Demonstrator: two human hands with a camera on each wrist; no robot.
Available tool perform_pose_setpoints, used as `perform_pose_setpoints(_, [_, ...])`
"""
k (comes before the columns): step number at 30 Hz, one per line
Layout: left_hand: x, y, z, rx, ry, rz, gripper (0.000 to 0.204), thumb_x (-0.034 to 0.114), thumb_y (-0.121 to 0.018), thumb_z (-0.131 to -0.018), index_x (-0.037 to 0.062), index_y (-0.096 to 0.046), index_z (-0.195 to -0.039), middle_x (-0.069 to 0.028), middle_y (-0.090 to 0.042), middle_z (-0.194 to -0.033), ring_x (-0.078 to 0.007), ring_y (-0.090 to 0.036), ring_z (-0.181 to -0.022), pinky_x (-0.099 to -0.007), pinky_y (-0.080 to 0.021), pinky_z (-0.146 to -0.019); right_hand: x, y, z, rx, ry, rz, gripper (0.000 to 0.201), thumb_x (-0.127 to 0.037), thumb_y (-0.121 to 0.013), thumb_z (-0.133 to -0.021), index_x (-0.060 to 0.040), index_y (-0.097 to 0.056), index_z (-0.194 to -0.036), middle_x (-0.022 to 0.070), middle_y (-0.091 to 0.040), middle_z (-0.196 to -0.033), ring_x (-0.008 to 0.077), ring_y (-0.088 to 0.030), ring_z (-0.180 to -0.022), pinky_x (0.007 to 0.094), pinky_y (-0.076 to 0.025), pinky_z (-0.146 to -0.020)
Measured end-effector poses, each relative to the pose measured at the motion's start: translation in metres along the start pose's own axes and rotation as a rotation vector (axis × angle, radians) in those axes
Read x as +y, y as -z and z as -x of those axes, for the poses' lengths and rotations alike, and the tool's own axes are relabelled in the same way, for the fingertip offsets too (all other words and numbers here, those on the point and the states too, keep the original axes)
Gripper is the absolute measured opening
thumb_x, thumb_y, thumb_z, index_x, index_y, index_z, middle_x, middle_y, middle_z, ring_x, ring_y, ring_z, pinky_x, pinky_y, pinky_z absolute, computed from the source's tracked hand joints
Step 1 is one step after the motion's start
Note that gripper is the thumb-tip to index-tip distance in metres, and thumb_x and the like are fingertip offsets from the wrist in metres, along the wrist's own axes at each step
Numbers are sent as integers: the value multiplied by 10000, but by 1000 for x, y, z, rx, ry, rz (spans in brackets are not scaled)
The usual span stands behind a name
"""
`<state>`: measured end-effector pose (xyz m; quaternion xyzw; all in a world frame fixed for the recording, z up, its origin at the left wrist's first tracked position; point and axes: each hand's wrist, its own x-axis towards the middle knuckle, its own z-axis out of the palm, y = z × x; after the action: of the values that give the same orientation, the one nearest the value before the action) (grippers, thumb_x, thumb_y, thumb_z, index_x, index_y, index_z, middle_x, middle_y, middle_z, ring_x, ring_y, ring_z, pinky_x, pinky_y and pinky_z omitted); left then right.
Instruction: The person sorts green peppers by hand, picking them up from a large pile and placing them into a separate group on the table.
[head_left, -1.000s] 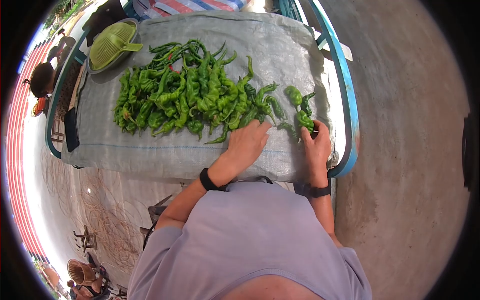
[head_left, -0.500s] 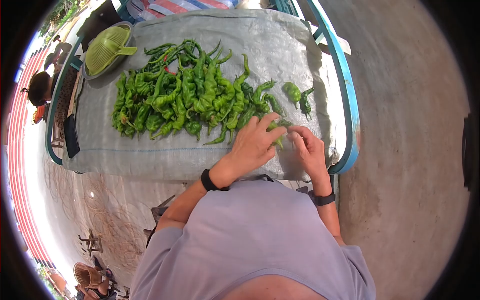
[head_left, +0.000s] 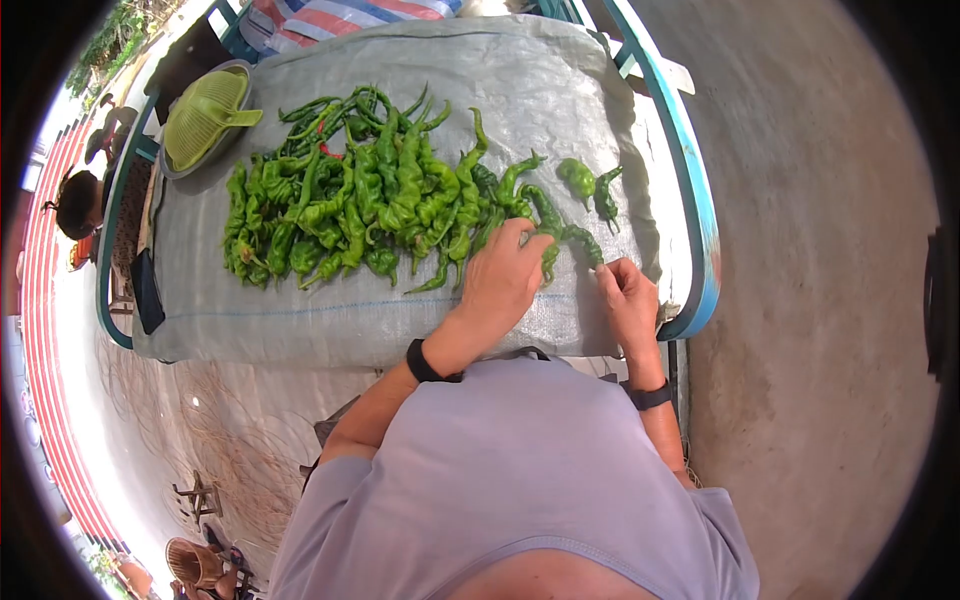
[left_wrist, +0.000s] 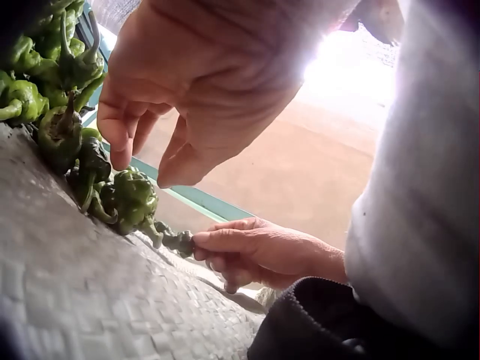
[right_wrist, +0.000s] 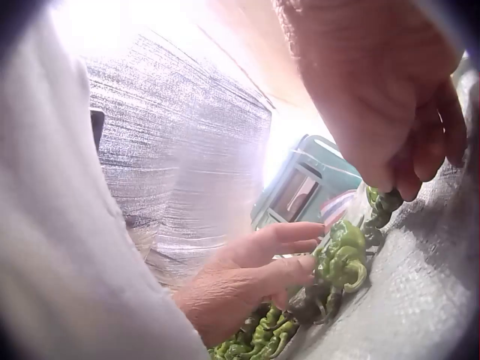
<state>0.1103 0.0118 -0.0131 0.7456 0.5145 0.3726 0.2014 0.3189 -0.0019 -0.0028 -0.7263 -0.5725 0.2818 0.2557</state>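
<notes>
In the head view a heap of green peppers (head_left: 370,200) lies on a grey woven sheet (head_left: 400,335). My left hand (head_left: 503,275) is over the heap's right end, thumb and fingers apart just above a light green wrinkled pepper (left_wrist: 135,199). Between my right thumb and fingers I pinch the end of a small dark green pepper (head_left: 588,243); the right hand (head_left: 630,305) keeps low over the sheet near its front right corner. Two more peppers, one plump and light (head_left: 577,180) and one thin and dark (head_left: 607,200), lie beyond the right hand.
A blue-green metal rail (head_left: 690,200) borders the sheet on the right. At the back left stands a metal bowl with a yellow-green strainer (head_left: 205,120). A dark flat object (head_left: 147,290) lies at the left edge. Striped fabric (head_left: 345,22) is behind.
The light green pepper went from my right hand to the heap's right end, and my left hand has drawn slightly back off it. My right hand now pinches the small dark pepper.
</notes>
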Motion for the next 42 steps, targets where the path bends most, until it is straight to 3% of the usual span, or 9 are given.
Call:
perform_pose_setpoints(5, [0,5,-2,6,-65,92,291,37,-681,-825,67,-681,-1115,-94,-626,-1156,-300,-612,-1028,-405,-521,-820,2,-9,2,-300,-3,-299,281,-267,-614,-987,-33,-649,-835,9,-626,-640,71,-529,-523,273,-443,-511])
perform_pose_setpoints(11, [5,-1,0,-77,-255,-31,337,52,-719,-776,72,-695,-1111,-75,-634,-1226,-300,-542,-1185,-423,-464,-938,-12,-12,-9,-418,77,-171,270,-266,-576,-1002,-22,-621,-895,47,-639,-669,167,-596,-557,336,-478,-554])
perform_pose_setpoints(14, [-4,-11,5,-121,-316,-173,345,48,-705,-783,87,-704,-1126,-77,-633,-1233,-298,-507,-1255,-432,-438,-970,-7,-6,-14,-114,345,461,239,-269,-606,-978,-32,-629,-953,91,-671,-725,276,-660,-669,404,-500,-635])
perform_pose_setpoints(17, [-4,-13,6,-122,-340,-223,327,36,-682,-798,91,-707,-1120,-83,-633,-1221,-309,-498,-1273,-441,-427,-978,-27,1,-27,1,219,210,222,-276,-638,-945,-61,-639,-1002,116,-691,-824,344,-672,-791,451,-501,-705])
perform_pose_setpoints(24, [-7,-16,5,-113,-310,-164,340,18,-676,-793,92,-703,-1124,-85,-626,-1206,-323,-491,-1279,-458,-416,-982,-25,-35,-65,-26,364,403,194,-258,-688,-896,-96,-643,-994,96,-698,-895,320,-681,-814,444,-510,-713])
perform_pose_setpoints(28, [-8,-15,6,-109,-298,-110,406,4,-707,-741,94,-691,-1136,-80,-623,-1200,-330,-492,-1277,-462,-418,-974,-30,-37,-66,54,265,139,169,-255,-672,-921,-98,-652,-981,117,-708,-871,322,-683,-782,437,-514,-681])
perform_pose_setpoints(34, [-12,-20,7,-96,-301,-95,458,-3,-728,-707,105,-681,-1149,-71,-613,-1216,-335,-493,-1276,-463,-417,-971,-40,-43,-74,-147,195,-229,158,-239,-651,-951,-92,-679,-1003,125,-702,-834,295,-680,-777,397,-519,-699])
perform_pose_setpoints(38, [-11,-16,7,-94,-289,-53,473,5,-737,-707,119,-684,-1163,-63,-610,-1218,-322,-490,-1282,-459,-413,-983,-45,-33,-70,302,315,239,182,-237,-668,-925,-99,-642,-1041,99,-705,-904,314,-688,-832,440,-511,-716])
perform_pose_setpoints(42, [-11,-18,6,-140,-260,-97,482,19,-743,-726,147,-685,-1187,-54,-607,-1228,-308,-467,-1307,-448,-399,-1008,-21,-35,-90,207,244,517,239,-291,-675,-896,-79,-627,-996,129,-711,-920,352,-694,-854,481,-516,-714])
